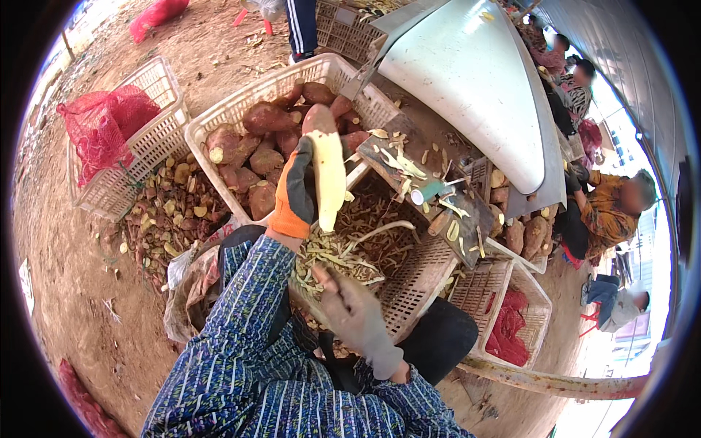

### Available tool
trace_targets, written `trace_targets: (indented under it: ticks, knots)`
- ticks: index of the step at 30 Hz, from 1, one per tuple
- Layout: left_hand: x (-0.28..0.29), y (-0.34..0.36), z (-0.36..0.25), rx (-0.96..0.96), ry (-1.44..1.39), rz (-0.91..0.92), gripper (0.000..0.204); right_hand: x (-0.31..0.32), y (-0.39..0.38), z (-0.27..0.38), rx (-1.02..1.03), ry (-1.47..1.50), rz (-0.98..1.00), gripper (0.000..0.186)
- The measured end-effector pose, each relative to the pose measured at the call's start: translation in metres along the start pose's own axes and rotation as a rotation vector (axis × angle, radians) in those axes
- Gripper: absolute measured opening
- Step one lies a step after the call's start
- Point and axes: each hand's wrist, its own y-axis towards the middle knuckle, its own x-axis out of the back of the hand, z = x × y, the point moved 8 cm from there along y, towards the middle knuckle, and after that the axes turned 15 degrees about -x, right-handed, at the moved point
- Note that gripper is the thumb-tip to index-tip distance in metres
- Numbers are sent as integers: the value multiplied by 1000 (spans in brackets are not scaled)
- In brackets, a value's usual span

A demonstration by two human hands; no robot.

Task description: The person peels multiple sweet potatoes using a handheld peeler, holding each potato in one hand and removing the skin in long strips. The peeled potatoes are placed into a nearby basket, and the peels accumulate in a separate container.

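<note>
My left hand (pixel 293 191), in an orange and black glove, grips a long sweet potato (pixel 328 175) upright. Most of its length is peeled to pale yellow flesh; reddish-brown skin remains at the upper end. Lower and to the right, my right hand (pixel 354 314) wears a grey glove and is closed, apart from the sweet potato. A brownish tip shows at its fingers, but I cannot make out what it is. Beneath both hands, peel strips (pixel 339 255) lie heaped over a crate (pixel 418 288). Unpeeled sweet potatoes (pixel 266 120) fill a white crate (pixel 212 171) just beyond my left hand.
A board (pixel 467 226) with peelings and a teal-handled tool (pixel 431 191) lies right of the peel heap. Beyond it slopes a large pale metal chute (pixel 467 80). Trimmed ends (pixel 179 204) cover the ground at left, beside a crate with red netting (pixel 109 124). Several people sit at right.
</note>
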Motion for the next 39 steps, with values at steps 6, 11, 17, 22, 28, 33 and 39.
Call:
trace_targets:
  ticks: [6, 11, 17, 22, 28, 33, 39]
  knots:
    - [-2, -22, 24, 139, 237, 200, 26, 62, 99, 22, -53, -52, -283, 38]
    - [29, 0, 2, -105, 281, 158, 43, 2, 23, 13, 29, -45, -189, 39]
    - [17, -19, 23, 219, -112, 98, 31, 57, 78, 44, 16, -131, -283, 37]
    - [35, -22, 14, -170, 419, -13, 28, 23, 59, 16, -60, -96, -350, 40]
    - [17, -13, -1, 33, 60, -296, 34, 7, 10, 20, -11, 17, -206, 32]
    - [58, -8, 17, -100, 289, -146, 36, -1, 46, 10, -100, -115, -290, 47]
    - [2, 1, -2, 14, -49, -21, 36, -7, 8, -10, -163, 18, -131, 44]
